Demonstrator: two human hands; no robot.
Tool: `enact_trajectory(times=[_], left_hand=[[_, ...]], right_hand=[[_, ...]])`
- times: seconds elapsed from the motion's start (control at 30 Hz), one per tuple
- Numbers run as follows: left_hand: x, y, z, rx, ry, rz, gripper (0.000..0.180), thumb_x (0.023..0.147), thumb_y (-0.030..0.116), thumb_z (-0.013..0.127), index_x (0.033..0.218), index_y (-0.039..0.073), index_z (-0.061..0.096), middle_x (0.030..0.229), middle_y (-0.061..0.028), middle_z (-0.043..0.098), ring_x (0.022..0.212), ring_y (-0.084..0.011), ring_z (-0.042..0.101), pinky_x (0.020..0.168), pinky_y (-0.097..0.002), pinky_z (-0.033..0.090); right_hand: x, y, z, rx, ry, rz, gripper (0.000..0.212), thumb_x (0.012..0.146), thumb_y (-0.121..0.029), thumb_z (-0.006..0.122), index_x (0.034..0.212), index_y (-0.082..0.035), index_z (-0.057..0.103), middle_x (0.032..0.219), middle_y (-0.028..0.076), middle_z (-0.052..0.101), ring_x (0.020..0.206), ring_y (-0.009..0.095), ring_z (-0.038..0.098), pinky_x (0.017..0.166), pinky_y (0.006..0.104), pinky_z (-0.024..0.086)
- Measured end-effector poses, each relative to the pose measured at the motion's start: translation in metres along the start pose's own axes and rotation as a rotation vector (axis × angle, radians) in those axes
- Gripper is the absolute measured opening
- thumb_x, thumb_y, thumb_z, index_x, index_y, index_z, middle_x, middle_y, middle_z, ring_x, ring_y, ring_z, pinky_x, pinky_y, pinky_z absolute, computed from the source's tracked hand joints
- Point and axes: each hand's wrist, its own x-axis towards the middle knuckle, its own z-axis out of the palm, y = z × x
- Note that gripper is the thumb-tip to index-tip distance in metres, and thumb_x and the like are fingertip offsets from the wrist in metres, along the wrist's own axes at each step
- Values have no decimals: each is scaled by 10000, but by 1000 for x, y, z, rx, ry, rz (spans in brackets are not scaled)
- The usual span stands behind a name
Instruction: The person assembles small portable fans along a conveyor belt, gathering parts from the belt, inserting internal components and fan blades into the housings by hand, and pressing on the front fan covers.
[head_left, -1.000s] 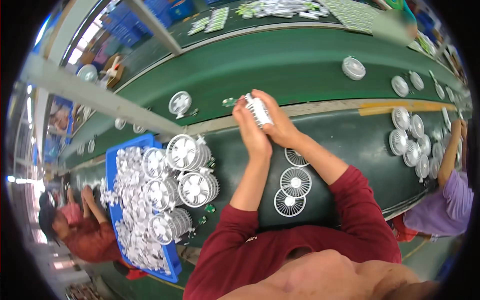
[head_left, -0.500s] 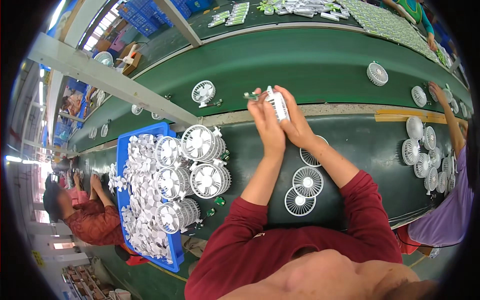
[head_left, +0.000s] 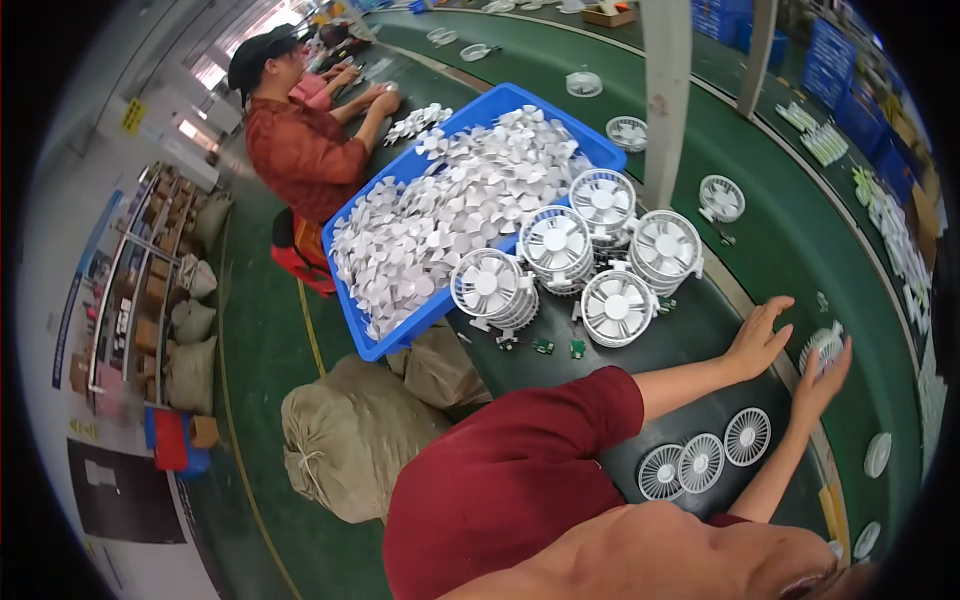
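My left hand (head_left: 757, 342) is open over the edge of the green work table, its fingers spread and nothing in them. Just to its right, my right hand (head_left: 822, 380) has its thumb and fingers around a white fan head (head_left: 823, 346) at the green conveyor belt. A small green board (head_left: 822, 300) shows beyond that fan head. Three round white fan grilles (head_left: 700, 463) lie on the table near my forearms. To the left of my hands stand several stacks of white fan housings with blades inside (head_left: 617, 307).
A blue tray (head_left: 390, 340) heaped with white fan blades stands left of the stacks. Small green circuit boards (head_left: 577, 349) lie before them. A white post (head_left: 667, 110) rises at the belt's edge. More fan heads (head_left: 722, 198) lie on the belt. A co-worker (head_left: 300, 150) sits far left.
The view has swung left. My hands were together around the fan head; they are now apart, with the left hand free of it and the right hand at the belt with it.
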Motion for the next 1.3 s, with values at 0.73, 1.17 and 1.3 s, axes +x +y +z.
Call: enact_trajectory(times=[0.73, 1.17, 1.3], left_hand=[[15, -20, 5, -325, 125, -133, 227, 954, 106, 472, 1166, 34, 433, 815, -88, 582, 697, -178, 592, 655, -311, 477], [23, -18, 1, -535, 154, -263, 235, 934, 86, 501, 1163, 50, 458, 848, -48, 578, 711, -101, 574, 598, -232, 463], [34, -37, -8, -609, 224, -208, 301, 888, 24, 575, 1160, 33, 446, 848, -64, 610, 709, -106, 595, 611, -232, 496]], right_hand=[[-65, -55, -27, -228, -507, -30, 527, 666, -131, 775, 1141, -9, 580, 1277, 184, 500, 1191, 370, 472, 997, 423, 385], [-34, -83, 3, -111, -304, -151, 336, 740, -90, 757, 845, -24, 445, 1194, 222, 549, 1091, 377, 527, 944, 425, 408], [-52, -95, 9, -96, -506, 69, 420, 662, -111, 792, 903, -42, 455, 1312, 241, 490, 1166, 401, 487, 952, 436, 403]])
